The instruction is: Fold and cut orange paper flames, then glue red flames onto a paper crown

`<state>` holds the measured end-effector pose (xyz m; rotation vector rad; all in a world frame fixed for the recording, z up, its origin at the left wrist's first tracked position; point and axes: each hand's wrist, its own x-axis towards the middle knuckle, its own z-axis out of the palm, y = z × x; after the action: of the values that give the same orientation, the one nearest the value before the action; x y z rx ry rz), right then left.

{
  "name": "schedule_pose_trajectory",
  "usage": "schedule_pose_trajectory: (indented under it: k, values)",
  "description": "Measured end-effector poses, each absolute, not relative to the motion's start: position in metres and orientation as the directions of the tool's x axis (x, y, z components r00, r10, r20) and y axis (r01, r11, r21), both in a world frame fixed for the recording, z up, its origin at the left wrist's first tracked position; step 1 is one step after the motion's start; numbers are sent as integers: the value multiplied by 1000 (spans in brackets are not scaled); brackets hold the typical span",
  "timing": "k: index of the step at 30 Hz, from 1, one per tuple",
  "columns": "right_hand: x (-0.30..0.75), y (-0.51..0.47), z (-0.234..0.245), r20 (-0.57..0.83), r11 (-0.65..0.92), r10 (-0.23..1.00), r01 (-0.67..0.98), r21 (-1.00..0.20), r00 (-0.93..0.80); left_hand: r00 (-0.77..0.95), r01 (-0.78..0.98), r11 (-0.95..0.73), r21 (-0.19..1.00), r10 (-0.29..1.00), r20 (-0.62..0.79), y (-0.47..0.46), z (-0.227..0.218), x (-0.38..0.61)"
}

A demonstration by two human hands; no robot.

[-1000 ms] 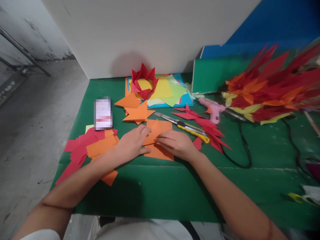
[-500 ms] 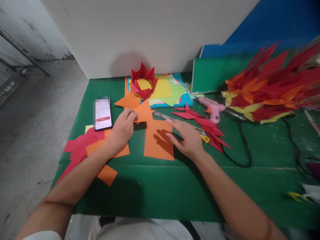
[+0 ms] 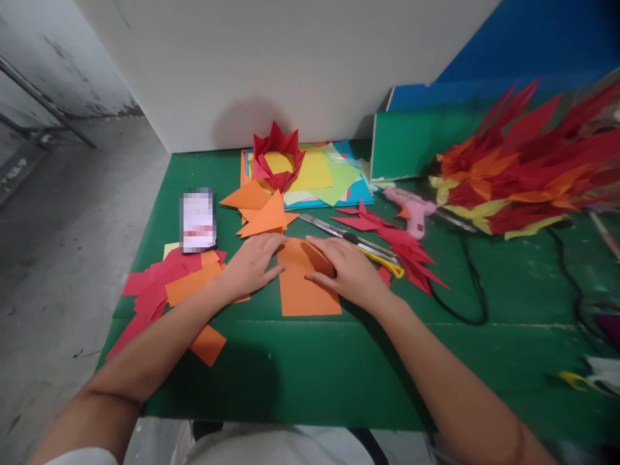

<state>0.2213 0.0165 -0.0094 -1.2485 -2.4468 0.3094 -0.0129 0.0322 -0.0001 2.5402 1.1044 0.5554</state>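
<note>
An orange sheet of paper (image 3: 310, 294) lies on the green table between my hands. My left hand (image 3: 254, 265) touches its left edge, with the thumb apart from the fingers. My right hand (image 3: 351, 271) rests over the sheet's upper right side, its thumb and fingers also spread. Just beyond the sheet is a small pile of folded orange paper pieces (image 3: 267, 216). A utility knife (image 3: 356, 239) lies beyond my right hand, and yellow-handled scissors (image 3: 394, 268) show partly beside it.
A phone (image 3: 198, 223) and red and orange paper pieces (image 3: 157, 284) lie at left. Behind are a red folded-paper ring (image 3: 256, 155) and coloured sheets (image 3: 317, 171). At right are red folded pieces (image 3: 404, 248), a pink glue gun (image 3: 411, 206) and a flame-like paper bundle (image 3: 518, 161).
My left hand has let go of the folded orange piece, which now rests on the pile, and has come nearer to the orange sheet. My right hand has shifted slightly toward me.
</note>
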Motion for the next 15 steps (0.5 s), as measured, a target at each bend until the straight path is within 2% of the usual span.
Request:
schedule_pose_trajectory:
  k: [4, 10, 12, 15]
  values:
    - [222, 16, -11, 247, 553, 833, 718, -422, -496, 647, 611, -651, 451, 738, 191, 31, -7, -14]
    - [222, 15, -12, 267, 461, 887, 734, -498, -377, 635, 503, -629, 592, 734, 240, 27, -7, -12]
    - [221, 13, -11, 254, 414, 910, 672, -614, -328, 632, 448, -626, 638, 727, 270, 26, -6, -11]
    - [219, 11, -9, 227, 302, 950, 456, -837, -213, 588, 349, -577, 739, 748, 307, 24, -5, -9]
